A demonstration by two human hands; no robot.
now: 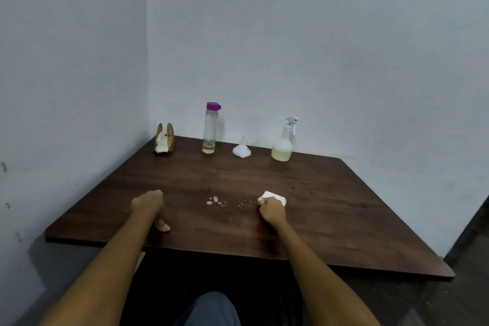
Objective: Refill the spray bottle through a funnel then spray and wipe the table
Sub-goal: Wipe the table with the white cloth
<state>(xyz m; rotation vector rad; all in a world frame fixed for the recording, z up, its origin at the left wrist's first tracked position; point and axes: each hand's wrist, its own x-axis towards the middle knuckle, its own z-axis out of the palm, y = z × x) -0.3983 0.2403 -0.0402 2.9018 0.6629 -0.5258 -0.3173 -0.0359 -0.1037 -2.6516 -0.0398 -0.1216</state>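
Observation:
A clear spray bottle (283, 143) with yellowish liquid in its base stands at the back right of the dark wooden table (344, 219). A white funnel (241, 149) lies upside down to its left. A tall clear bottle (210, 128) with a purple cap holds a little yellowish liquid. Droplets (215, 201) sit on the table's middle. My right hand (271, 210) grips a white tissue (275, 196) pressed to the table just right of the droplets. My left hand (149, 202) rests on the table with its fingers curled under and the thumb showing below the wrist, holding nothing.
A golden napkin holder (164, 141) with white napkins stands at the back left corner. White walls close in the table at the left and back. The table's near edge runs just past my forearms, and my knee (211, 309) shows below it.

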